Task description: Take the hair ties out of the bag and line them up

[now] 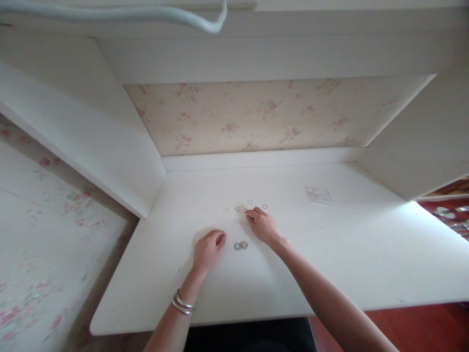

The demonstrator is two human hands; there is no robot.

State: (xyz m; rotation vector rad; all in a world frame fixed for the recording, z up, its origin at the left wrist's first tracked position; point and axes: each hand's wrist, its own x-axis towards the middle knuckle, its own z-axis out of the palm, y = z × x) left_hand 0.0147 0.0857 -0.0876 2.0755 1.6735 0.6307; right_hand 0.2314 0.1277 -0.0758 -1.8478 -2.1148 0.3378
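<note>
My right hand [262,224] is curled, with thumb and fingertips pinched at a pale thin ring [242,209] on the white desk. Close by lie other thin rings [239,205], looking like small elastic hair ties. One pale ring [226,210] sits apart to the left, and a dark ring [265,207] lies just right of my fingers. Nearer to me, a thicker grey-green ring [237,246] touches a brownish-pink ring [244,245]. Left of this pair rests my left hand [208,249], closed in a loose fist; its inside is hidden. Silver bangles [182,303] circle the left wrist.
A small clear plastic packet [318,195] lies on the desk [351,254] at the back right. White side panels [91,122] stand left and right, with a shelf [256,58] above. A pale cable [146,14] crosses at the top.
</note>
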